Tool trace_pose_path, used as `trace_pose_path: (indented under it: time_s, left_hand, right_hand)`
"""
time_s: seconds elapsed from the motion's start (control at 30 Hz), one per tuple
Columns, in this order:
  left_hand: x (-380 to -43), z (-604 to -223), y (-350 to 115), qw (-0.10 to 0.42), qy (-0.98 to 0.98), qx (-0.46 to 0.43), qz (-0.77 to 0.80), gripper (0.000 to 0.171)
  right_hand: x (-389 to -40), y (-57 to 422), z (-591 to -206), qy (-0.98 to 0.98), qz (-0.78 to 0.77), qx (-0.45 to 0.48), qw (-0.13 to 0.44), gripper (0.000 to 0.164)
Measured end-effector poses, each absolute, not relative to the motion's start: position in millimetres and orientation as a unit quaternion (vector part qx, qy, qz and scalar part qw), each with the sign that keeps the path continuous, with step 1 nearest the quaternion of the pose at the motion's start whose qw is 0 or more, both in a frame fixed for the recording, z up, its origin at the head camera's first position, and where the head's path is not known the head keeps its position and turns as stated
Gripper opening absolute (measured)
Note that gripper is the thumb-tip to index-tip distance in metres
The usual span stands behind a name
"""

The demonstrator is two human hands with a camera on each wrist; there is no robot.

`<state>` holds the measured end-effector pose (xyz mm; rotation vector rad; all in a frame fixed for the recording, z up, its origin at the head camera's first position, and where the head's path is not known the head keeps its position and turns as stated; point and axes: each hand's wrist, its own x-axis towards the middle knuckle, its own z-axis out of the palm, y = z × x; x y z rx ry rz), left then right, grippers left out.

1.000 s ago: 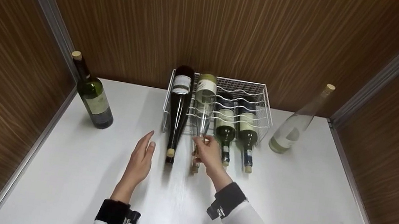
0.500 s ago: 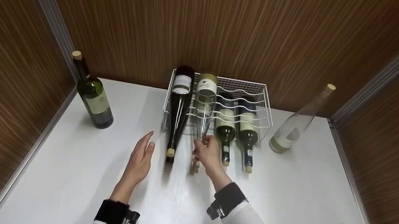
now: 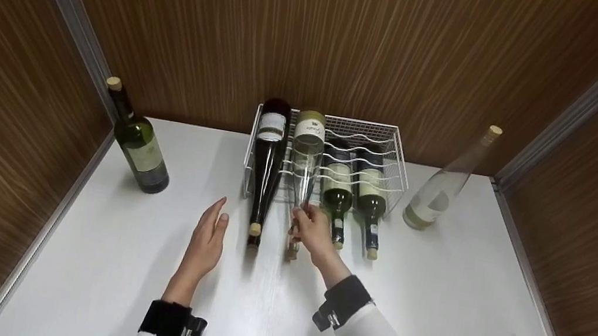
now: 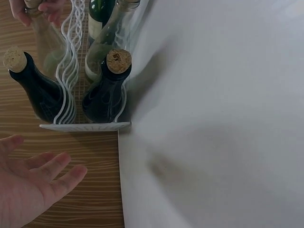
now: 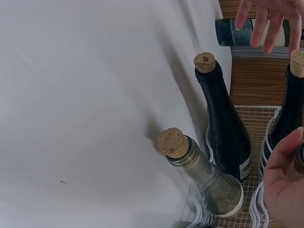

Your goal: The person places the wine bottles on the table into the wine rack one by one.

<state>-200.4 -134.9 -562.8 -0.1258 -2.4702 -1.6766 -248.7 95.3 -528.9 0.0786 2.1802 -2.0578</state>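
Note:
A clear, corked wine bottle point(image 3: 306, 157) lies on the upper tier of a white wire rack point(image 3: 400, 174), neck toward me. My right hand point(image 3: 314, 231) grips its neck between thumb and fingers; in the right wrist view that hand point(image 5: 287, 187) partly covers the neck. Left of it, a dark wine bottle point(image 3: 268, 157) rests on the same tier. My left hand point(image 3: 206, 243) is held apart from that bottle, fingers extended, touching nothing. In the left wrist view its palm and spread fingers point(image 4: 69, 178) show near the rack's end.
Below are a dark bottle point(image 5: 221, 118), a clear bottle point(image 5: 213, 185), and two green bottles, one point(image 3: 337, 197) beside the other point(image 3: 371, 202). A green bottle point(image 3: 144, 154) stands upright at left, a clear one point(image 3: 437, 197) at right. Brown wood-grain panels point(image 3: 319, 34) enclose the white table point(image 3: 461, 311).
The clear bottle in my right hand has turned a little about its length, its label print shifting rightward. My left hand has drifted slightly left.

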Motion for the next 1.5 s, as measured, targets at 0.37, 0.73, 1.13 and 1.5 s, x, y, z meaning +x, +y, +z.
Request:
trace_pose_path:
  time_s: [0.37,0.73,1.13,1.5]
  left_hand:
    - [-198.7,-562.3,-138.2,0.077,-0.826,-0.037,-0.557,0.057]
    - [-202.3,-562.8,-151.2,0.087,-0.837,-0.024,-0.540,0.055]
    - [-205.5,-563.4,-176.7,0.085,-0.849,0.003,-0.521,0.059]
    - [-217.4,-554.7,-205.4,0.115,-0.854,0.054,-0.505,0.064]
  right_hand:
    - [-248.1,91.6,-528.3,0.740,-0.669,0.045,0.051,0.026]
    - [-246.8,97.2,-528.1,0.746,-0.662,0.030,0.070,0.025]
    - [-233.0,118.3,-526.4,0.777,-0.619,0.033,0.111,0.064]
    - [-221.9,141.1,-529.9,0.785,-0.608,0.027,0.115,0.068]
